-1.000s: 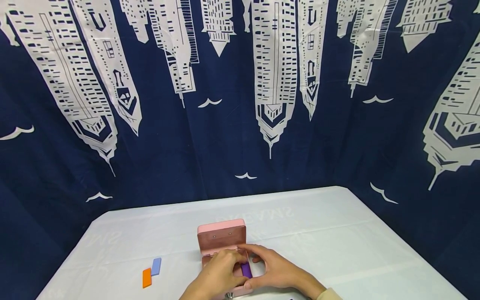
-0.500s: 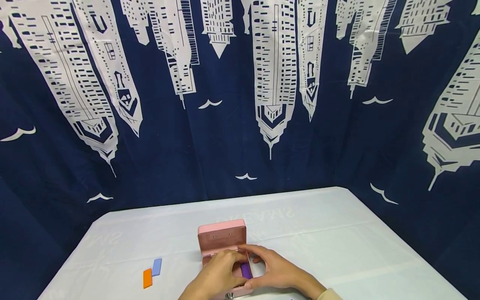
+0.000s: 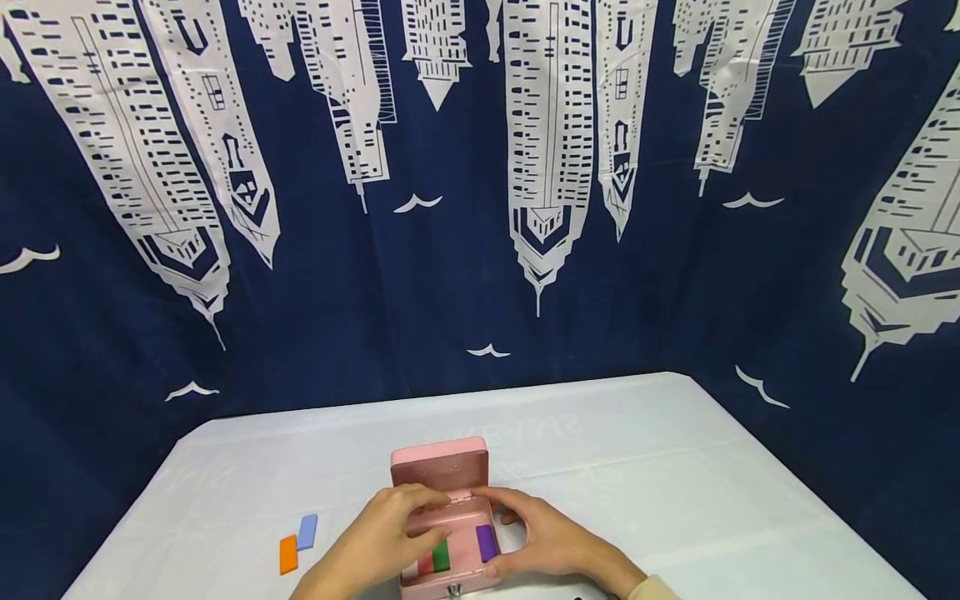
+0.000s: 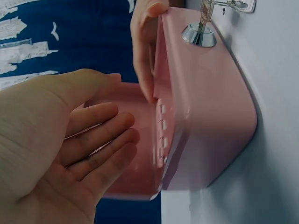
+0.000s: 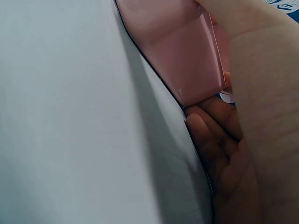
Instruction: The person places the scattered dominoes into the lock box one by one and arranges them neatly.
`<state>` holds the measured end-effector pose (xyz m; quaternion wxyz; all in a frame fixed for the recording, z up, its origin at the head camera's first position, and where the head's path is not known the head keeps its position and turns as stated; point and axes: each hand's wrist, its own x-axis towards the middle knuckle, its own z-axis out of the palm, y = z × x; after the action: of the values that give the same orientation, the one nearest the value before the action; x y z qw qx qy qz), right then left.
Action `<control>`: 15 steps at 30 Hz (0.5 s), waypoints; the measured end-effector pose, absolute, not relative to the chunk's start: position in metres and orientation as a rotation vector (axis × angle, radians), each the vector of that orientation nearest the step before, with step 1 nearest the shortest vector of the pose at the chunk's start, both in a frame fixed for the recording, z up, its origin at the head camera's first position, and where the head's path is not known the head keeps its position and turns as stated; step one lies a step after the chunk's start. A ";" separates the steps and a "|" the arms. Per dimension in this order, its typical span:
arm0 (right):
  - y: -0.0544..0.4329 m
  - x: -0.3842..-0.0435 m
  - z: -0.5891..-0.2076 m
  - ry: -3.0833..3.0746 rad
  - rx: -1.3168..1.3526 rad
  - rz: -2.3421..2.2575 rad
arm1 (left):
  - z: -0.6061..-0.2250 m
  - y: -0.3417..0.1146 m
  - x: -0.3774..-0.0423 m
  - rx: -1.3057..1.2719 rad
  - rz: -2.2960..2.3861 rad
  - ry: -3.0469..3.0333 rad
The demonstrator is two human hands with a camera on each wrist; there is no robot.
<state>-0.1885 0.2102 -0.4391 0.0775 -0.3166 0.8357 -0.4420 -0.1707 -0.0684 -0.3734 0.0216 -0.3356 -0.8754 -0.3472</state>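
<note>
A small pink cash box (image 3: 480, 577) stands on the table with its lid (image 3: 441, 454) raised. Inside, a purple block (image 3: 487, 542) lies along the right wall, while a green block (image 3: 441, 556) and a red one (image 3: 425, 564) lie side by side toward the left. My right hand (image 3: 551, 533) holds the box's right side, thumb at the front corner and forefinger at the back. Over the left part of the box hovers my left hand (image 3: 378, 533), fingers relaxed; its palm looks bare in the left wrist view. That hand partly hides the box's left end.
An orange block (image 3: 288, 554) and a light blue block (image 3: 307, 532) lie on the white tablecloth (image 3: 637, 467), left of the box. A key (image 4: 206, 13) sits in the lock (image 4: 200, 35) on the box front. A dark blue printed curtain (image 3: 450, 275) hangs behind the table.
My left hand has moved left, away from the purple block, which stays along the right wall. The green and red blocks have come into sight. My right hand keeps its hold.
</note>
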 end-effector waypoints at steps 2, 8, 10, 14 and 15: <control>0.210 -0.189 -0.439 2.507 -0.941 -1.325 | -0.371 -0.075 -0.169 -1.052 -1.081 -2.717; 0.210 -0.188 -0.439 2.509 -0.924 -1.328 | -0.365 -0.103 -0.166 -1.107 -0.997 -2.683; 0.210 -0.188 -0.439 2.522 -0.915 -1.322 | -0.362 -0.112 -0.167 -1.083 -0.932 -2.675; 0.210 -0.188 -0.438 2.536 -0.895 -1.304 | -0.356 -0.132 -0.169 -0.972 -0.846 -2.702; 0.210 -0.188 -0.438 2.540 -0.894 -1.299 | -0.355 -0.137 -0.170 -0.943 -0.833 -2.711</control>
<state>-0.1876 0.2102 -0.4377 0.0758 -0.2980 0.8472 -0.4332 -0.1698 -0.1369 -0.3552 0.0765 -0.3147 -0.9044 -0.2780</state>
